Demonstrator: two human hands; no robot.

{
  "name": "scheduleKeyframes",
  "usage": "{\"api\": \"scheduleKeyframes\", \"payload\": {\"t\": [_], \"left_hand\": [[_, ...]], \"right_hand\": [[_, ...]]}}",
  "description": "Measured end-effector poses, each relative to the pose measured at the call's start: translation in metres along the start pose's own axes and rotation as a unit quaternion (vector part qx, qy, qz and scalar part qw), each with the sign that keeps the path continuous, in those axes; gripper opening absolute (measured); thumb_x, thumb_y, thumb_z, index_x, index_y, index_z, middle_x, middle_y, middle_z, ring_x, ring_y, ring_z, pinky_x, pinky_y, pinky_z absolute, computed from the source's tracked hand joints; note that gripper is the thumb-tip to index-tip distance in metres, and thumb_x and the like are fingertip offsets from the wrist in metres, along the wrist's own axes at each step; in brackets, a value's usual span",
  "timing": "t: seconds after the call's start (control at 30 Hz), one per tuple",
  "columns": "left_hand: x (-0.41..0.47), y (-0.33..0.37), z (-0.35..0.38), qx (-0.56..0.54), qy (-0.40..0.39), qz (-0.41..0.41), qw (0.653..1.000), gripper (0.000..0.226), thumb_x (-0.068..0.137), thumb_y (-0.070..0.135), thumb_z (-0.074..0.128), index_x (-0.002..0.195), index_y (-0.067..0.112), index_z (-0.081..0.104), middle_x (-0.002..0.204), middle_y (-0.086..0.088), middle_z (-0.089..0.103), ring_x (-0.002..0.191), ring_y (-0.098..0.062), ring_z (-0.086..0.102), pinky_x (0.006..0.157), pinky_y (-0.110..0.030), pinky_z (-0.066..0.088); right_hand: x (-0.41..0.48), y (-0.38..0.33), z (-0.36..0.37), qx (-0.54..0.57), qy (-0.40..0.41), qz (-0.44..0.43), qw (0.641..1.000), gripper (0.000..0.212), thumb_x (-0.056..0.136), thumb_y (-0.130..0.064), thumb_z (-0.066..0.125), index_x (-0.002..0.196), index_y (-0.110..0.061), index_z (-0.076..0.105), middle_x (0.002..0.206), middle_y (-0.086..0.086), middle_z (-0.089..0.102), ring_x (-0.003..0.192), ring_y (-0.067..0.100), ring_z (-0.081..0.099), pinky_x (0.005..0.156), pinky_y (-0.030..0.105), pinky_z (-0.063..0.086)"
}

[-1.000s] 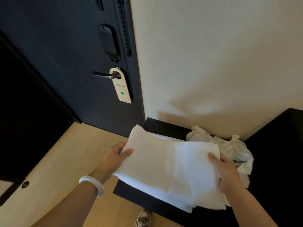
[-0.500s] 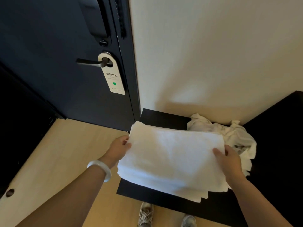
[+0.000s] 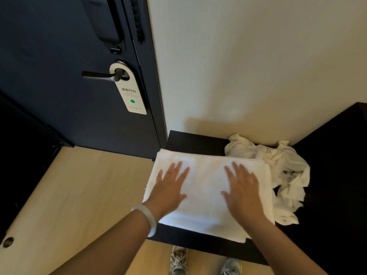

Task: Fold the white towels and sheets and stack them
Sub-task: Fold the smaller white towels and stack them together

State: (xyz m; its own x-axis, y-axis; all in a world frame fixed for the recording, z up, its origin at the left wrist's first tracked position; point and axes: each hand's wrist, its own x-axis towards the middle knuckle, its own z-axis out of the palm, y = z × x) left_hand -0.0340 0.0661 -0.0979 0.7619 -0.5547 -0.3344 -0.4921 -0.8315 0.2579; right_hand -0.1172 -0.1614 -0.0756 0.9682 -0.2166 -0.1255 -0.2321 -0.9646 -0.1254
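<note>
A folded white terry towel (image 3: 206,211) is pressed flat at the left end of the black tabletop (image 3: 194,141) by the left grip (image 3: 168,189) and right grip (image 3: 244,195). Both are spread open, and nothing is grasped. A crumpled white linen heap (image 3: 282,165) lies just right of the right grip, by the back edge.

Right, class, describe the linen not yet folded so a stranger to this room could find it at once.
Start at the cream wall right of the dark door; below it runs a black bench. On the bench, right of the flat folded towel, lies the crumpled white cloth, the only rumpled, unfolded piece.
</note>
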Motion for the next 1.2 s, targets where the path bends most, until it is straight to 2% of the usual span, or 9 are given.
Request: {"api": "scheduleKeyframes", "payload": {"t": [0.07, 0.17, 0.33, 0.53, 0.7, 0.77, 0.87, 1.0, 1.2], "left_hand": [[0.005, 0.004, 0.012, 0.032, -0.06, 0.009, 0.998, 0.09, 0.094, 0.06, 0.047, 0.153, 0.036, -0.018, 0.155, 0.005, -0.036, 0.143, -0.026, -0.033, 0.118, -0.055, -0.013], [0.008, -0.008, 0.027, 0.046, -0.086, 0.008, 0.995, 0.086, 0.095, 0.066, 0.034, 0.148, 0.038, -0.027, 0.154, 0.005, -0.041, 0.14, -0.024, -0.039, 0.116, -0.055, -0.019], [0.016, -0.021, 0.047, 0.053, -0.06, 0.027, 0.996, 0.073, 0.096, 0.068, 0.011, 0.145, 0.039, -0.033, 0.15, 0.009, -0.046, 0.138, -0.02, -0.043, 0.116, -0.055, -0.018], [0.011, -0.013, 0.036, 0.052, -0.067, 0.021, 0.996, 0.074, 0.097, 0.066, 0.013, 0.145, 0.036, -0.035, 0.15, 0.006, -0.046, 0.139, -0.024, -0.041, 0.117, -0.055, -0.017], [0.014, 0.012, 0.013, 0.04, -0.11, -0.026, 0.993, 0.072, 0.102, 0.057, 0.022, 0.151, 0.031, -0.025, 0.156, -0.001, -0.036, 0.144, -0.029, -0.031, 0.12, -0.051, -0.008], [0.024, 0.035, 0.001, 0.024, -0.116, -0.04, 0.992, 0.07, 0.103, 0.052, 0.025, 0.155, 0.028, -0.014, 0.16, -0.004, -0.028, 0.148, -0.031, -0.021, 0.121, -0.047, -0.002], [0.041, 0.087, -0.013, 0.012, -0.087, -0.015, 0.996, 0.068, 0.103, 0.051, 0.029, 0.156, 0.029, -0.008, 0.163, -0.001, -0.021, 0.151, -0.027, -0.014, 0.121, -0.042, 0.0], [0.067, 0.173, -0.015, -0.024, -0.027, 0.039, 0.999, 0.067, 0.102, 0.051, 0.033, 0.157, 0.031, 0.001, 0.165, 0.005, -0.01, 0.152, -0.019, -0.004, 0.121, -0.035, 0.006], [0.101, 0.286, 0.02, -0.07, -0.006, 0.107, 0.992, 0.054, 0.104, 0.034, 0.038, 0.154, 0.026, 0.02, 0.164, 0.002, 0.003, 0.15, -0.015, 0.005, 0.116, -0.022, 0.004]], "right_hand": [[-0.002, -0.008, 0.021, -0.047, -0.109, -0.001, 0.993, 0.093, 0.094, -0.056, 0.051, 0.155, -0.031, -0.015, 0.162, 0.001, -0.025, 0.148, 0.029, -0.025, 0.115, 0.061, -0.013], [-0.005, 0.0, 0.043, -0.065, -0.156, 0.01, 0.986, 0.094, 0.095, -0.063, 0.038, 0.148, -0.03, -0.031, 0.152, 0.0, -0.045, 0.14, 0.029, -0.041, 0.112, 0.069, -0.013], [-0.001, 0.013, 0.061, -0.066, -0.128, -0.024, 0.989, 0.084, 0.095, -0.066, 0.021, 0.149, -0.028, -0.03, 0.154, -0.001, -0.043, 0.141, 0.026, -0.041, 0.114, 0.065, -0.014], [0.002, 0.015, 0.046, -0.036, -0.173, -0.033, 0.984, 0.08, 0.099, -0.059, 0.024, 0.147, -0.031, -0.033, 0.151, -0.004, -0.046, 0.138, 0.024, -0.044, 0.114, 0.063, -0.018], [0.002, 0.03, 0.01, 0.072, -0.209, -0.041, 0.974, 0.065, 0.103, -0.046, 0.036, 0.158, -0.029, 0.006, 0.164, -0.007, -0.017, 0.147, 0.014, -0.025, 0.117, 0.047, -0.017], [0.0, 0.05, -0.008, 0.159, -0.194, -0.019, 0.968, 0.059, 0.103, -0.042, 0.041, 0.156, -0.027, 0.021, 0.166, -0.008, 0.003, 0.151, 0.01, -0.004, 0.121, 0.034, -0.004], [-0.003, 0.093, -0.031, 0.245, -0.147, 0.051, 0.957, 0.053, 0.103, -0.032, 0.046, 0.153, -0.023, 0.029, 0.161, -0.005, 0.023, 0.147, 0.012, 0.019, 0.117, 0.023, 0.015], [0.0, 0.166, -0.042, 0.303, -0.115, 0.175, 0.929, 0.047, 0.102, -0.023, 0.049, 0.147, -0.016, 0.037, 0.149, 0.002, 0.041, 0.128, 0.013, 0.042, 0.108, 0.024, 0.031], [0.016, 0.246, -0.02, 0.299, -0.163, 0.289, 0.895, 0.064, 0.097, -0.029, 0.058, 0.152, -0.016, 0.028, 0.155, 0.007, 0.028, 0.139, 0.029, 0.032, 0.112, 0.04, 0.036]]}}
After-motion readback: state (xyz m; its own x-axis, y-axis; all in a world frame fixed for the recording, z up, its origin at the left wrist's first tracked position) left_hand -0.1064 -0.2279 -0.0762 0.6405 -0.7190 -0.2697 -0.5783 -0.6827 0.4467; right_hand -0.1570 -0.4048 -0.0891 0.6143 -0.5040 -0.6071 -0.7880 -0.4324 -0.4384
